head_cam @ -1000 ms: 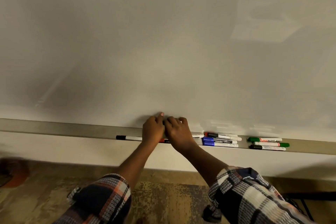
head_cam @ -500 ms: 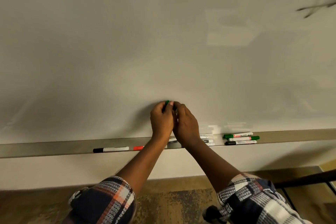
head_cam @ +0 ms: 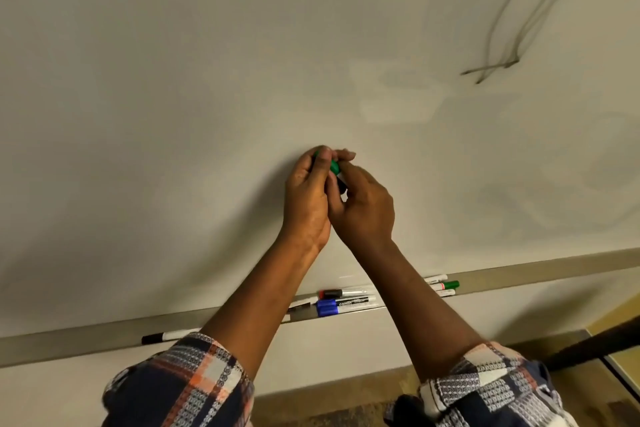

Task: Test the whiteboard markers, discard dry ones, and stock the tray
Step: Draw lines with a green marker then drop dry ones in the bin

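Both hands are raised together in front of the whiteboard (head_cam: 173, 97). My left hand (head_cam: 306, 199) and my right hand (head_cam: 363, 204) grip a green marker (head_cam: 334, 166), of which only the green cap end and a dark bit show between the fingers. Below, the metal tray (head_cam: 69, 340) holds a black-capped marker (head_cam: 166, 336), a red-and-black marker (head_cam: 341, 293), a blue-capped marker (head_cam: 343, 305) and a green-capped marker (head_cam: 446, 285) with white ones beside it. My forearms hide part of the tray.
Faint grey scribbled lines (head_cam: 502, 45) mark the board's upper right. A dark bar (head_cam: 595, 345) crosses the lower right corner over the floor (head_cam: 346, 409). Plaid sleeves cover my arms at the bottom edge.
My hands have lifted from the tray up onto the board with the green marker between them. The view has tilted, so the tray now sits lower.
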Available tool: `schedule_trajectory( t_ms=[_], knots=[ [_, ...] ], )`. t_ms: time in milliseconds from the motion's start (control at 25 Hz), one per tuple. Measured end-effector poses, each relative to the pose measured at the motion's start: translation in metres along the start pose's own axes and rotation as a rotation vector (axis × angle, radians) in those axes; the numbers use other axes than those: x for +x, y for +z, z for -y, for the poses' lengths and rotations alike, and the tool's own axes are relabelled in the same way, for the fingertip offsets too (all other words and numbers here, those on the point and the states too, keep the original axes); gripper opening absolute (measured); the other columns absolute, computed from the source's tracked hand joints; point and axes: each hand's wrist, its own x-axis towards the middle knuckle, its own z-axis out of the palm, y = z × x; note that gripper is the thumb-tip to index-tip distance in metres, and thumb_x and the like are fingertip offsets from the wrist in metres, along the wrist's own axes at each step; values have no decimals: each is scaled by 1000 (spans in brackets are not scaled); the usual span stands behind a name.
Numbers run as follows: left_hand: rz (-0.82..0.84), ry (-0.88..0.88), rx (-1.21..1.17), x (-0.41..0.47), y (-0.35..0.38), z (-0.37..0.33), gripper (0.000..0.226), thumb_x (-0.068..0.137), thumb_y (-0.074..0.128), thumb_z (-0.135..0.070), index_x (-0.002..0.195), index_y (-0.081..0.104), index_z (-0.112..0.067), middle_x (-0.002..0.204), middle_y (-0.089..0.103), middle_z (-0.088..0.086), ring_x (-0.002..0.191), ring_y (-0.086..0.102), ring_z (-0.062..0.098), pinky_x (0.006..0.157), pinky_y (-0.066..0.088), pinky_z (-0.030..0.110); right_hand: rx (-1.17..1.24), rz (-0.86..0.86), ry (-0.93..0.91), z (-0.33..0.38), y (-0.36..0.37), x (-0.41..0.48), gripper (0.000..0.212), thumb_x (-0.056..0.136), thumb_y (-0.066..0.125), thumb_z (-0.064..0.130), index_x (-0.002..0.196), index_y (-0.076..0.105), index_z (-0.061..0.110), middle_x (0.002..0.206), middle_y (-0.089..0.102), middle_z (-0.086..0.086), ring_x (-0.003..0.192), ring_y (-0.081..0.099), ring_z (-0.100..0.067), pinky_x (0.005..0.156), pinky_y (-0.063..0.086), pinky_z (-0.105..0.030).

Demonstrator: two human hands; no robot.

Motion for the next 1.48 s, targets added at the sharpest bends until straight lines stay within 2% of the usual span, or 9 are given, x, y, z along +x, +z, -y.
schedule_trajectory(
  t_ms=[400, 480, 600, 720, 800, 960, 1160, 1280, 1480],
  knots=[
    [132, 175, -197, 36, 88, -83, 21, 100, 40, -3, 85, 54, -9, 72, 69, 5, 91, 68, 25, 88, 54, 30, -67, -51, 112, 35, -67, 88, 36, 94, 52, 46, 68, 46, 21, 52, 41, 11, 48, 42, -15, 44, 29, -25],
    [113, 450, -133, 55, 99, -112, 20, 98, 42, -1, 85, 55, -9, 71, 69, 2, 84, 68, 24, 95, 51, 36, -50, -24, 145, 33, -77, 92, 44, 93, 49, 54, 66, 46, 19, 51, 43, 7, 48, 44, -17, 45, 32, -28],
    [115, 992, 444, 72, 117, -145, 11, 97, 50, -14, 92, 60, -14, 89, 69, 4, 93, 66, 20, 93, 50, 30, 97, -9, 207, 27, -89, 101, 47, 95, 42, 55, 94, 61, 12, 72, 58, 7, 64, 52, -14, 57, 36, -25],
    [119, 1346, 834, 82, 139, -152, 29, 97, 48, -22, 105, 63, 2, 103, 68, 11, 102, 62, 19, 92, 48, 24, 238, -34, 237, 20, -97, 116, 45, 102, 32, 33, 139, 44, 11, 105, 61, 0, 90, 57, -16, 77, 42, -23],
    [70, 1500, 996, 98, 146, -151, 24, 96, 52, -13, 109, 65, 2, 112, 67, 12, 115, 58, 26, 100, 46, 35, 294, -47, 235, 17, -104, 123, 42, 101, 34, 24, 141, 38, 14, 109, 64, 0, 87, 62, -13, 77, 51, -28],
    [47, 1576, 1220, 132, 142, -150, 23, 96, 49, -13, 102, 68, -1, 126, 61, 18, 126, 49, 37, 111, 31, 43, 499, -99, 247, 12, -125, 139, 13, 100, 46, 12, 108, 46, 22, 96, 70, 0, 66, 66, -6, 62, 52, -21],
    [46, 1651, 1334, 153, 128, -141, 25, 96, 50, -11, 109, 66, 4, 127, 60, 19, 126, 50, 36, 112, 30, 41, 944, -54, 262, 2, -131, 158, 43, 88, 38, -16, 112, 62, 9, 112, 68, -9, 87, 67, -18, 78, 55, -30],
    [-9, 1726, 1374, 155, 128, -136, 23, 95, 53, -7, 110, 66, 4, 127, 60, 19, 125, 50, 36, 111, 33, 43, 828, -121, 147, -6, -121, 166, 46, 82, 56, -18, 116, 58, 13, 111, 67, -7, 102, 66, -21, 83, 55, -29],
    [-39, 1751, 1399, 158, 125, -132, 23, 98, 51, -8, 109, 66, 3, 129, 58, 19, 127, 49, 35, 112, 33, 44, 498, -270, -84, -8, -109, 182, 22, 92, 60, 15, 110, 47, 20, 87, 64, -6, 77, 64, -15, 64, 51, -23]
  ],
)
